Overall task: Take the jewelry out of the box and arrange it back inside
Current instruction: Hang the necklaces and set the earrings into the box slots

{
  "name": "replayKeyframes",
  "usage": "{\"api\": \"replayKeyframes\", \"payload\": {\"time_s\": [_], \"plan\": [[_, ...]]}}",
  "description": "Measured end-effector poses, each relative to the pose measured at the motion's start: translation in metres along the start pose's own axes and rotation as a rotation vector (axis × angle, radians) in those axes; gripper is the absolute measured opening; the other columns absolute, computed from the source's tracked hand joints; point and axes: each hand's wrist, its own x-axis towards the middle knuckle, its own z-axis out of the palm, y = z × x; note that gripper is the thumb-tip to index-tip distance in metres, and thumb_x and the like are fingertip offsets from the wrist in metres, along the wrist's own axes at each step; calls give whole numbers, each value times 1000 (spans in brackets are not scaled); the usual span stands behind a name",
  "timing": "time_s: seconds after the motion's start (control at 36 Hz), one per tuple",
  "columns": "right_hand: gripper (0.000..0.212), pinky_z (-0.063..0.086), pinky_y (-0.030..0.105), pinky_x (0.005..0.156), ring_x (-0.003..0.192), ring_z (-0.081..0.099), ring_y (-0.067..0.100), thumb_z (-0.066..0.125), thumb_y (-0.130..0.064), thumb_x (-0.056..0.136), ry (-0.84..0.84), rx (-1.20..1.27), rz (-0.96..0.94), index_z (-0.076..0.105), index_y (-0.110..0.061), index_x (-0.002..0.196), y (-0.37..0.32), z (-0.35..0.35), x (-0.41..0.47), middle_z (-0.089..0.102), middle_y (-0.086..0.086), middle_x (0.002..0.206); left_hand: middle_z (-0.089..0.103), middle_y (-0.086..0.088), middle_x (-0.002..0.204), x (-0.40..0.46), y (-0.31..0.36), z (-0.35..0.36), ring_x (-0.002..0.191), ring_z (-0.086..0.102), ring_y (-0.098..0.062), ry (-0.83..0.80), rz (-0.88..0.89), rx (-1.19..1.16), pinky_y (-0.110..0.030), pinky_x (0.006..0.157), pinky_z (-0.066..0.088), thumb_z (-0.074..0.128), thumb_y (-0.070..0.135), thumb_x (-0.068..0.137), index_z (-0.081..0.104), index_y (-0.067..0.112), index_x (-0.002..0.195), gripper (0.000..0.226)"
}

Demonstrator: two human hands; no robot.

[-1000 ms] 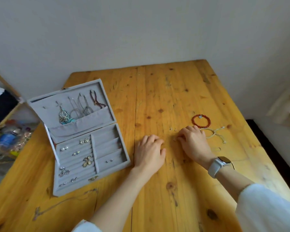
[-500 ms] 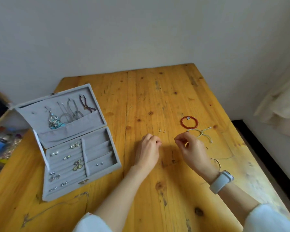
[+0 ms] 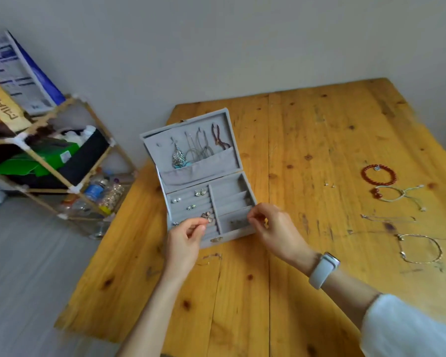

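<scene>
Whatever is being pinched by the left hand point(image 3: 184, 237) and the right hand point(image 3: 271, 228) is being hidden by fingertips and is too small to tell. The jewelry box point(image 3: 232, 234) front edge is being covered at 6 o'clock. The shelf point(image 3: 52, 166) at 9 o'clock is being cut off by the frame edge.

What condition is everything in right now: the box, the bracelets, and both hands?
Jewelry box: open, lid propped up, earrings in its left slots.
Necklaces: hanging inside the lid.
Red bead bracelet: lying flat on the table, outside the box.
Cord bracelet: on the table, outside the box.
Gold chain: looped on the table.
Left hand: fingertips pinched over the box; contents too small to tell.
Right hand: fingertips pinched at the box's right edge; contents too small to tell.
</scene>
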Motion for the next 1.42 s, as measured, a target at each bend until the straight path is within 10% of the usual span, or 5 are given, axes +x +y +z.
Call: {"api": "replayKeyframes", "payload": {"time_s": [0.25, 0.58, 1.11, 1.42], "plan": [[13, 44, 40, 79, 83, 54, 20, 57, -7, 84, -13, -54, -13, 60, -20, 83, -8, 21, 4, 53, -12, 78, 62, 9, 69, 19, -5, -25, 67, 55, 1, -168, -31, 238, -3, 58, 38, 66, 3, 80, 67, 14, 75, 12], [10, 40, 25, 76, 82, 50, 13, 55, -8, 88, -20, -64, 26, 62, -14, 89, -5, 21, 3, 56, -9, 83, 49, 18, 66, 40, -1, -23, 80, 49, -13, -409, -70, 547, -30, 83, 40, 67, 23, 83, 71, 25, 83, 4], [17, 45, 37, 90, 96, 62, 24, 57, -7, 85, -242, -54, 79, 68, -10, 97, -34, 49, 31, 70, 7, 99, 55, 6, 95, 2, -30, -25, 99, 46, -17, 26, 269, 681, -29, 76, 22, 64, 22, 81, 70, 24, 92, 13], [16, 46, 36, 83, 100, 53, 33, 60, -15, 79, -384, -322, 49, 73, -20, 87, -40, 59, 53, 66, 12, 98, 53, 0, 133, -29, -58, -16, 128, 35, -23, 50, 308, 820, -47, 91, 40, 57, 33, 75, 60, 15, 119, 47]]}}
